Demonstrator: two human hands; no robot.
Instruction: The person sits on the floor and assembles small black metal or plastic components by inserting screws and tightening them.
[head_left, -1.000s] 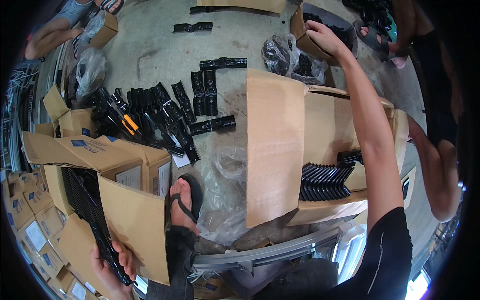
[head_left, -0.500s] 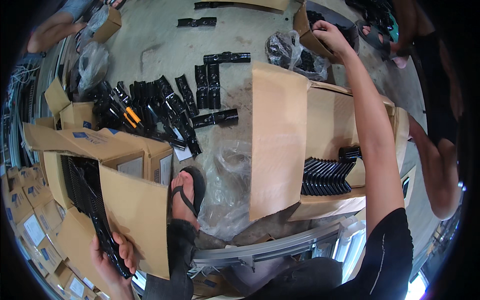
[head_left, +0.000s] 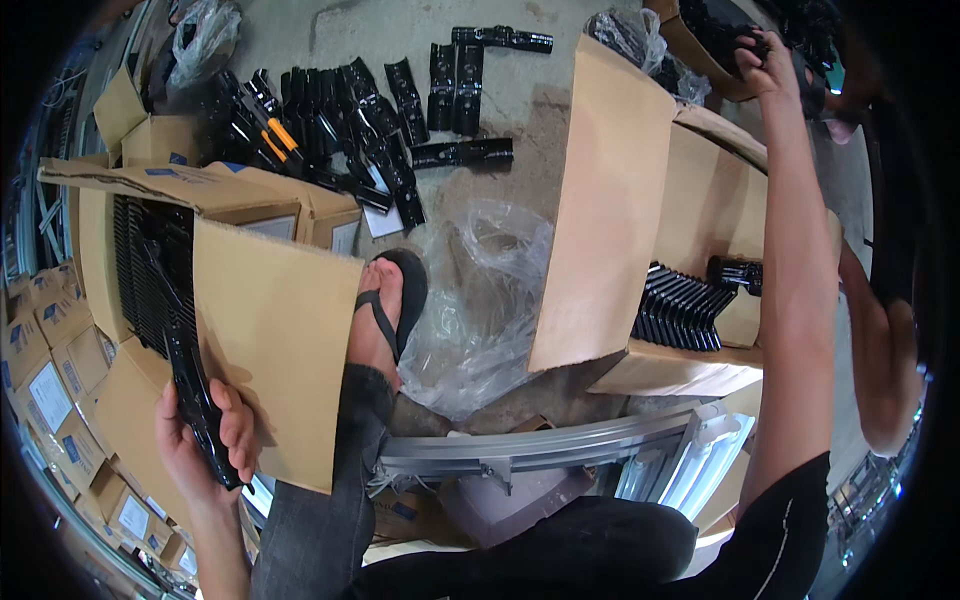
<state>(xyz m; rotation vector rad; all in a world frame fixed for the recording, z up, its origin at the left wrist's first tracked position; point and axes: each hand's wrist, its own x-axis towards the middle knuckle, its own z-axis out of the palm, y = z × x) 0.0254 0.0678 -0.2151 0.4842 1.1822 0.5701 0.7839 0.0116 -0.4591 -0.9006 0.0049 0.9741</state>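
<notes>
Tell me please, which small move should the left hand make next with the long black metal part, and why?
Probably lower the long black metal part into the open brown cardboard box beside it. The left hand grips its lower end at the box's edge, where similar black parts already lie in rows.

**Concrete floor crowded with parts and cartons**

The grey concrete floor (head_left: 520, 150) carries scattered black metal brackets (head_left: 330, 130), some in rows near the top. A crumpled clear plastic bag (head_left: 470, 300) lies at the centre. Open cardboard boxes (head_left: 250, 330) stand on either side, the right box (head_left: 690, 220) holding stacked black parts.
</notes>
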